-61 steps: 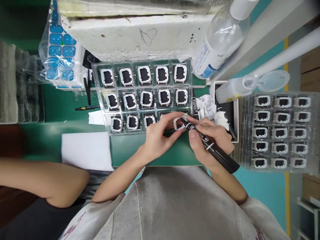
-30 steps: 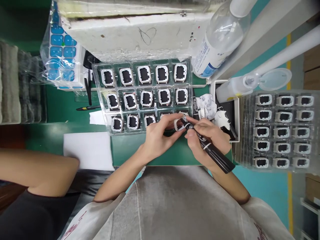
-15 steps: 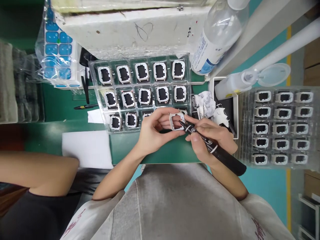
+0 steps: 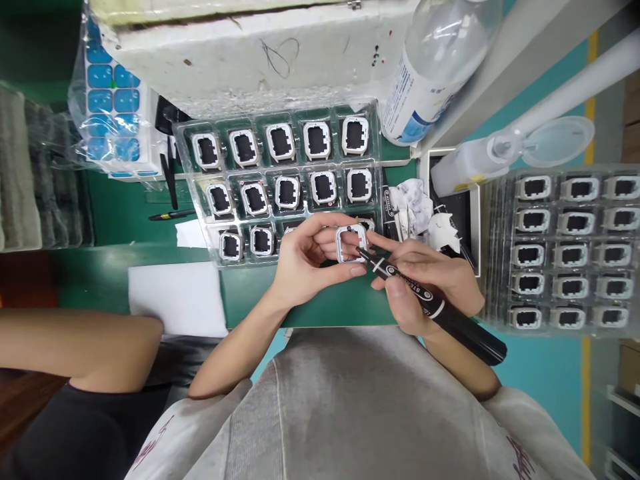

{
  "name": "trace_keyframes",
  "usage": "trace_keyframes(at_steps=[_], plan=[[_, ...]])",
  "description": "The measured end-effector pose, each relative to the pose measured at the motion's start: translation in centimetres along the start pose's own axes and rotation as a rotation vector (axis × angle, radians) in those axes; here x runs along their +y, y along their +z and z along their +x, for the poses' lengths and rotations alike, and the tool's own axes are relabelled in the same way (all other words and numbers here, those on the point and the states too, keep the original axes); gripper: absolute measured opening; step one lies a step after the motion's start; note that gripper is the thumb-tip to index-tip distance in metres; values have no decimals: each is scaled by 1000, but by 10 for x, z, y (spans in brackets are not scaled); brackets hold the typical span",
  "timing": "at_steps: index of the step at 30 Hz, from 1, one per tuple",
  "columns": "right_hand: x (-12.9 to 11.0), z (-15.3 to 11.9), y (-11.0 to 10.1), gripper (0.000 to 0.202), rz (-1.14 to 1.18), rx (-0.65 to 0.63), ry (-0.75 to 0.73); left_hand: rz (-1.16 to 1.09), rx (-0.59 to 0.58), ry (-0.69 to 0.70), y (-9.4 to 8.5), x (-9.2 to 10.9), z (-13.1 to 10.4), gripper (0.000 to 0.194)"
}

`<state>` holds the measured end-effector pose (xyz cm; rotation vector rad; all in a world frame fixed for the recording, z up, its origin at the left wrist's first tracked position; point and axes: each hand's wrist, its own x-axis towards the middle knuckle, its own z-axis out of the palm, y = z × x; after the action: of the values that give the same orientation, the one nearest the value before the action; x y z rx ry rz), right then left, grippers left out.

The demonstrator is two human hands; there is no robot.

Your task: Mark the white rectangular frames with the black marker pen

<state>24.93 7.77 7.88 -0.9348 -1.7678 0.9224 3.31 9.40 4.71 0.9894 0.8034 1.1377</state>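
My left hand (image 4: 305, 263) holds a white watch case frame (image 4: 340, 248) between thumb and fingers, its opening facing up toward me. In my right hand (image 4: 425, 280) is a black marker pen (image 4: 457, 330), its tip at the lower right edge of the frame; whether it touches I cannot tell. Just beyond my hands lies a clear plastic tray (image 4: 226, 167) with rows of similar watch frames. My left hand covers part of its nearest row.
Stacked trays (image 4: 500, 267) of frames stand at right. A clear bottle (image 4: 425, 80), a white dispenser bottle (image 4: 465, 163) and crumpled paper (image 4: 413, 200) are behind my right hand. White foam sheet (image 4: 177, 297) lies left, near another person's arm (image 4: 80, 343). A white box (image 4: 250, 60) stands behind.
The watch frame has turned slightly to face me more squarely. The marker's tip has shifted a little down, and my right hand has moved slightly right and toward me.
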Motion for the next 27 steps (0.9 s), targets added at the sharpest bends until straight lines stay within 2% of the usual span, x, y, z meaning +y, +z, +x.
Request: trace_keyframes(at_steps=[2,7,10,11,14,18,21,23,25,27], plan=[[3,1,6,23,10,18,-42,-1,-9,16,-1,0,-1,61],[12,1,21,21,65,246,-153,106,-3,71,-2,-9,-1,57],[13,-3,16,15,28,182,-110,254,23,197,-4,-12,-1,57],[14,-4,13,15,-15,200,-115,328,38,239,-6,-11,-1,57],[16,-7,7,4,-107,350,-221,603,114,376,-10,10,2,54],[22,-5,13,25,-335,362,-389,1026,221,655,-23,68,25,50],[24,-3,20,23,-494,350,-496,1183,267,920,-54,120,73,53],[25,-3,24,21,-537,336,-557,1246,297,956,-86,155,124,67],[26,-3,26,20,-556,330,-593,1289,347,889,-117,189,186,78],[27,-4,27,18,-568,321,-608,1293,439,683,-138,218,251,85]])
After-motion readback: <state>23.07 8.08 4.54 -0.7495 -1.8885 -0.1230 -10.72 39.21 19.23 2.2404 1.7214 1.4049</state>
